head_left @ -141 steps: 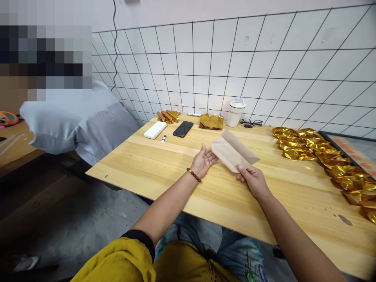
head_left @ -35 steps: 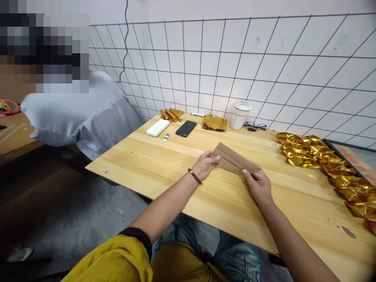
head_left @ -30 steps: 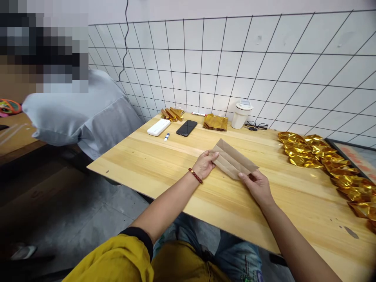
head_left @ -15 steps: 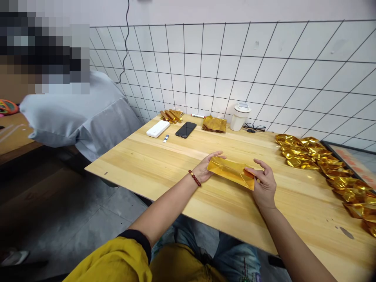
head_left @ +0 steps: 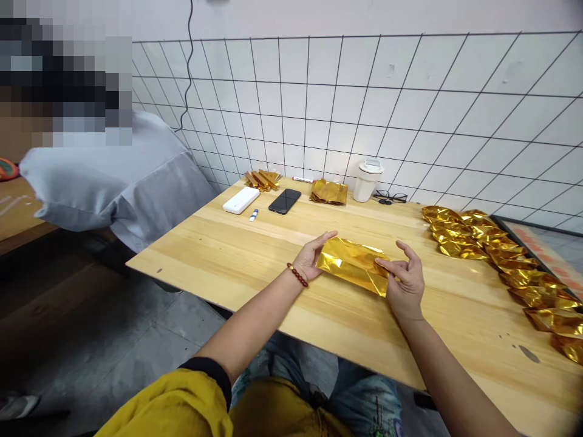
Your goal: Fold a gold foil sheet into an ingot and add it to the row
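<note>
We faced a white wall ruled with black grid lines (head_left: 323,100), and in front of it a pale wooden table (head_left: 218,261). To the left we saw a person in a grey shirt (head_left: 118,188), beside another wooden surface (head_left: 22,209). Along the table's right side we had puffed gold foil pieces (head_left: 523,279), doubled up at the far end, then trailing toward us.

Over the middle of the table, near its front edge, we held a gold foil sheet (head_left: 353,264), glossy side up and creased lengthwise. Our right hand (head_left: 403,282) was partly closed on its right end, one digit pressed on the face and another raised clear. Our left hand (head_left: 312,255) held the left end loosely, fingers stretched past the far edge; we could not tell where its thumb lay.

At the back we had a flat gold stack (head_left: 328,193), an upright white lidded cup (head_left: 365,185), a bundle of gold strips (head_left: 263,180), a white slab-shaped device (head_left: 241,200) and a dark phone (head_left: 285,201). Smaller again were the glasses (head_left: 399,197) just beside the cup, a marker (head_left: 302,179) by the wall, and a little white-and-blue stick (head_left: 254,215) near the device
</note>
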A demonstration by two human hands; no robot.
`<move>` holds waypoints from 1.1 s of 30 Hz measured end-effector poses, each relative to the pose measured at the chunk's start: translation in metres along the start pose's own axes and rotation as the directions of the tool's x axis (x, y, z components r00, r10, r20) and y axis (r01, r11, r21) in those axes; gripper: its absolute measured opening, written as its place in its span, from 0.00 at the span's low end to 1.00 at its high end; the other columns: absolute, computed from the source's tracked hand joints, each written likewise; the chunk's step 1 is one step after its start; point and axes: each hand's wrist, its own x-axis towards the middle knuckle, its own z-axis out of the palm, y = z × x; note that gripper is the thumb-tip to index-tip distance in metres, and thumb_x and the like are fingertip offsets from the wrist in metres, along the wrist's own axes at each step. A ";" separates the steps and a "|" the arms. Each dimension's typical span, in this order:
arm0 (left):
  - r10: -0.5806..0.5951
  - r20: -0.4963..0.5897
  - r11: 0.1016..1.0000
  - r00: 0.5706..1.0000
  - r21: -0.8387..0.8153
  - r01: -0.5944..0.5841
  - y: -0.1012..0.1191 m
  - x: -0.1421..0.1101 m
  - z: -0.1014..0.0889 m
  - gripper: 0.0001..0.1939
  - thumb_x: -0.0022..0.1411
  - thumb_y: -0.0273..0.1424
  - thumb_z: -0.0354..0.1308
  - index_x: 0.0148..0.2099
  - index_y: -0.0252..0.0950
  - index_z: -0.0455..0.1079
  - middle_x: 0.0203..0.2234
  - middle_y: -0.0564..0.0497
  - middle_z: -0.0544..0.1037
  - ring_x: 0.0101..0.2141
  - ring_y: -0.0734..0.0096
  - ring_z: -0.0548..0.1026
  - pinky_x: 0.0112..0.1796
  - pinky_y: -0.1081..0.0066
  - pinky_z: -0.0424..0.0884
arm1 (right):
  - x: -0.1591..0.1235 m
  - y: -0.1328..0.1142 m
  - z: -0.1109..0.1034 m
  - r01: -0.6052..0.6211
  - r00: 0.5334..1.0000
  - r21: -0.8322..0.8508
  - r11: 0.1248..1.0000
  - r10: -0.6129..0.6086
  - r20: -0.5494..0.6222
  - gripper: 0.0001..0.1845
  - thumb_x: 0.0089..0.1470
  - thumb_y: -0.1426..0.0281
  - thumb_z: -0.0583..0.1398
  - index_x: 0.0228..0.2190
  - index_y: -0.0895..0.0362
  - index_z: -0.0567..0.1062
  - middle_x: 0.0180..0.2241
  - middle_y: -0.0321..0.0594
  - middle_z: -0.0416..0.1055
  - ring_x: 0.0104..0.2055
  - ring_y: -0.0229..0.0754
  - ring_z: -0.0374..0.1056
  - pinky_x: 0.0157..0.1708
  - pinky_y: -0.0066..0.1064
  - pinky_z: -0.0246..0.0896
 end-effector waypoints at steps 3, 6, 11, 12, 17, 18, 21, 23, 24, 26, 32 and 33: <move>0.009 -0.007 0.991 1.000 0.137 -0.008 -0.004 0.000 0.000 0.32 0.43 0.24 0.72 0.53 0.33 0.73 0.37 0.45 0.81 0.34 0.63 0.80 0.40 0.64 0.76 | 0.001 -0.002 0.000 0.023 1.000 -0.034 0.999 -0.023 0.008 0.14 0.56 0.76 0.57 0.35 0.51 0.83 0.59 0.45 0.64 0.29 0.33 0.66 0.36 0.38 0.70; 0.084 -0.037 0.976 0.996 0.204 -0.075 -0.006 0.001 -0.002 0.36 0.38 0.19 0.73 0.54 0.34 0.73 0.34 0.47 0.82 0.31 0.68 0.80 0.38 0.67 0.75 | 0.000 -0.001 0.002 -0.014 1.000 -0.043 0.999 0.014 -0.005 0.16 0.56 0.74 0.58 0.43 0.51 0.80 0.60 0.49 0.63 0.28 0.32 0.65 0.36 0.36 0.69; 0.184 -0.076 0.970 0.980 0.179 -0.168 -0.005 0.003 -0.001 0.33 0.36 0.21 0.74 0.49 0.32 0.75 0.33 0.48 0.82 0.31 0.69 0.79 0.39 0.69 0.73 | -0.002 0.008 0.006 -0.350 0.935 0.213 0.912 0.355 0.014 0.23 0.60 0.60 0.58 0.55 0.53 0.71 0.51 0.48 0.71 0.27 0.33 0.64 0.31 0.32 0.66; 0.189 -0.080 0.970 0.979 0.173 -0.173 -0.005 0.003 -0.001 0.33 0.36 0.21 0.74 0.49 0.32 0.75 0.32 0.48 0.82 0.31 0.69 0.79 0.40 0.68 0.73 | -0.002 0.010 0.006 -0.422 0.904 0.276 0.863 0.423 0.061 0.23 0.60 0.56 0.57 0.53 0.54 0.73 0.46 0.46 0.74 0.27 0.34 0.64 0.30 0.32 0.66; 0.202 -0.080 0.962 0.976 0.201 -0.183 -0.006 0.004 -0.001 0.34 0.34 0.23 0.75 0.49 0.32 0.76 0.31 0.48 0.81 0.30 0.69 0.78 0.39 0.67 0.73 | 0.001 0.010 0.008 -0.636 0.770 0.409 0.654 0.566 0.294 0.26 0.49 0.48 0.65 0.40 0.56 0.80 0.28 0.39 0.76 0.27 0.39 0.68 0.30 0.32 0.67; 0.195 -0.079 0.961 0.978 0.214 -0.174 -0.007 0.004 -0.001 0.34 0.34 0.24 0.76 0.49 0.33 0.76 0.31 0.49 0.81 0.29 0.70 0.78 0.38 0.68 0.73 | 0.002 0.008 0.008 -0.655 0.754 0.431 0.621 0.578 0.314 0.26 0.45 0.49 0.68 0.40 0.55 0.81 0.30 0.40 0.77 0.29 0.40 0.70 0.33 0.34 0.69; 0.187 -0.080 0.949 0.979 0.274 -0.158 -0.007 0.002 0.002 0.34 0.33 0.24 0.77 0.48 0.34 0.77 0.32 0.49 0.81 0.29 0.72 0.77 0.37 0.70 0.71 | 0.004 0.006 0.008 -0.694 0.711 0.457 0.556 0.628 0.316 0.22 0.41 0.53 0.71 0.35 0.54 0.82 0.32 0.41 0.80 0.35 0.44 0.74 0.39 0.37 0.70; 0.184 -0.078 0.937 0.980 0.316 -0.151 -0.008 0.000 0.004 0.32 0.34 0.26 0.77 0.47 0.34 0.78 0.32 0.50 0.81 0.29 0.73 0.77 0.37 0.71 0.70 | 0.003 0.008 0.008 -0.709 0.691 0.439 0.552 0.667 0.279 0.20 0.40 0.54 0.72 0.32 0.55 0.83 0.32 0.40 0.80 0.34 0.44 0.74 0.40 0.38 0.70; 0.172 -0.073 0.933 0.982 0.332 -0.139 -0.008 0.000 0.005 0.29 0.35 0.28 0.77 0.45 0.33 0.78 0.31 0.49 0.81 0.29 0.72 0.77 0.37 0.71 0.70 | 0.003 0.010 0.008 -0.711 0.687 0.429 0.557 0.680 0.255 0.20 0.40 0.54 0.72 0.31 0.55 0.83 0.32 0.41 0.80 0.34 0.44 0.74 0.40 0.38 0.70; 0.132 -0.065 0.931 0.989 0.351 -0.101 -0.009 -0.002 0.007 0.24 0.37 0.34 0.78 0.38 0.31 0.79 0.29 0.48 0.81 0.28 0.71 0.76 0.36 0.70 0.70 | 0.002 0.013 0.008 -0.706 0.687 0.423 0.568 0.693 0.218 0.20 0.39 0.54 0.72 0.31 0.55 0.83 0.32 0.41 0.80 0.34 0.44 0.74 0.41 0.39 0.70; 0.154 -0.118 0.924 0.981 0.369 -0.101 -0.011 0.001 0.008 0.23 0.35 0.41 0.78 0.28 0.29 0.77 0.23 0.47 0.80 0.25 0.73 0.75 0.32 0.72 0.69 | 0.004 0.009 0.009 -0.715 0.681 0.471 0.516 0.668 0.301 0.20 0.41 0.53 0.71 0.32 0.54 0.83 0.31 0.41 0.81 0.33 0.46 0.76 0.37 0.38 0.72; 0.165 -0.122 0.922 0.979 0.372 -0.109 -0.011 0.002 0.008 0.23 0.35 0.41 0.78 0.28 0.30 0.77 0.23 0.48 0.80 0.24 0.73 0.75 0.32 0.72 0.69 | 0.005 0.007 0.009 -0.719 0.680 0.473 0.510 0.657 0.325 0.21 0.41 0.52 0.71 0.32 0.54 0.83 0.32 0.42 0.81 0.32 0.47 0.76 0.36 0.39 0.72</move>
